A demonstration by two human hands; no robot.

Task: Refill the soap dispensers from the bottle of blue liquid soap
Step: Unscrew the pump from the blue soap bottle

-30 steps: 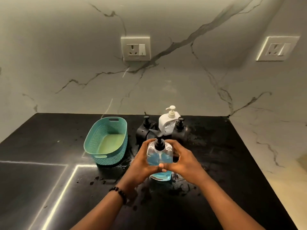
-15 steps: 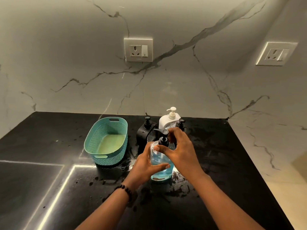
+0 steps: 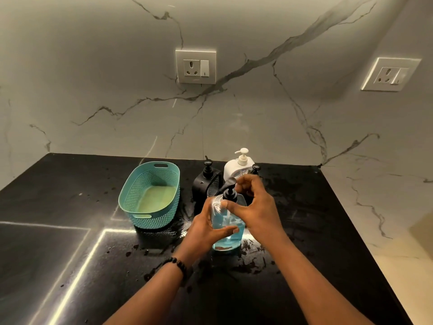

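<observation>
Centrally, a clear dispenser of blue liquid soap [image 3: 226, 227] stands on the wet black countertop [image 3: 316, 221]. The left hand [image 3: 206, 228] wraps its body, thumb across the front. The right hand [image 3: 255, 207] pinches the black pump collar [image 3: 230, 194] with thumb and curled fingers. At twelve o'clock: a black dispenser [image 3: 204, 184] and a white pump bottle [image 3: 239, 165]. At ten o'clock: a teal basket [image 3: 150, 195].
</observation>
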